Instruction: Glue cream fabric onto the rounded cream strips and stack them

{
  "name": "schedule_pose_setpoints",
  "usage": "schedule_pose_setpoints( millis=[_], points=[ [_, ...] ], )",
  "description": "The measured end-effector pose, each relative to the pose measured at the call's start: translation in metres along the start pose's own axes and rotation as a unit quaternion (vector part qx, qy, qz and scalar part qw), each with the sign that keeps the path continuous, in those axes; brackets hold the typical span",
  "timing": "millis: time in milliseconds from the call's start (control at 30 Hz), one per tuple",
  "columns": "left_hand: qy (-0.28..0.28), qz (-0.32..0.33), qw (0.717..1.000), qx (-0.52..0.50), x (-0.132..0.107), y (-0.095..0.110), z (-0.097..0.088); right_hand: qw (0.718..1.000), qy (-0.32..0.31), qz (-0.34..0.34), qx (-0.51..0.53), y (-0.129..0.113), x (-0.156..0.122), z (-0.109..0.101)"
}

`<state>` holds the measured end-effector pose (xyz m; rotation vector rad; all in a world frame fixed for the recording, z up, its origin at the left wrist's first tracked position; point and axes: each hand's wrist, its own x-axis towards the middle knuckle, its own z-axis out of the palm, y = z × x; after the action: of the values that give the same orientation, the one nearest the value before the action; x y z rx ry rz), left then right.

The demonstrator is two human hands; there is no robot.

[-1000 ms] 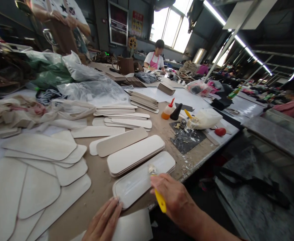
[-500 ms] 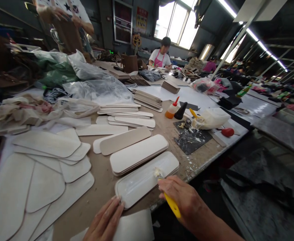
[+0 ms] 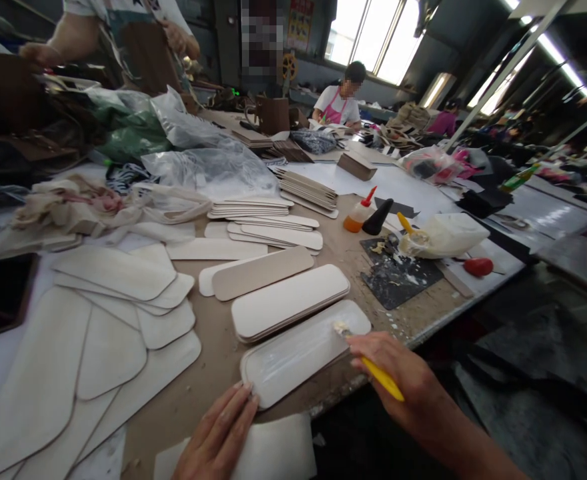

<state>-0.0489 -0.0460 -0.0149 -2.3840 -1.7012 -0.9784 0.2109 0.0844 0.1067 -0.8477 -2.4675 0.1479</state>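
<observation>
In my right hand [image 3: 393,363] is a glue brush [image 3: 381,379] with a yellow handle, its whitish bristles resting near the right end of a long round-cornered pale piece [image 3: 293,357]. A wet sheen of white glue covers part of that piece. My left hand [image 3: 226,427] lies with fingers stretched out, the fingertips touching the piece's near left end. Under that hand and beside it sits another pale sheet [image 3: 278,447] at the table's edge. Just behind the glued piece is a stack of similar pale pieces [image 3: 291,301].
Large pale panels [image 3: 38,367] fan out at left. A dark smeared mat [image 3: 398,273], a white glue container [image 3: 448,237], a red-tipped bottle [image 3: 356,217] and a red-handled tool [image 3: 478,267] are at right. Plastic bags [image 3: 213,160] lie behind. Two co-workers stand or sit farther back.
My right hand has drawn the brush along the piece toward its right end. The left hand keeps its place on the left end. The view has shifted slightly.
</observation>
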Motion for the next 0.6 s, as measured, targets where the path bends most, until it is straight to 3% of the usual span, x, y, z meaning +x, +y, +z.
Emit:
schedule_pose_setpoints(
  millis=[133,200,300,467,600],
  points=[
    [-0.008,-0.017,1.000,-0.014,0.004,0.007,-0.005,0.998,-0.021,0.022,-0.057,0.020,-0.007,0.004],
    [-0.015,-0.031,0.999,-0.019,0.006,0.011,-0.008,0.998,-0.025,0.006,-0.051,0.019,-0.008,0.011],
    [-0.023,-0.049,0.998,-0.028,0.009,0.015,-0.011,0.999,0.005,-0.007,0.043,-0.005,-0.001,0.021],
    [-0.039,-0.036,0.998,-0.025,0.010,0.014,-0.014,0.963,0.007,0.098,0.251,-0.051,0.017,0.042],
    [-0.037,-0.014,0.999,-0.022,0.011,0.012,-0.016,0.957,0.011,0.150,0.249,-0.045,0.016,0.048]
  ],
)
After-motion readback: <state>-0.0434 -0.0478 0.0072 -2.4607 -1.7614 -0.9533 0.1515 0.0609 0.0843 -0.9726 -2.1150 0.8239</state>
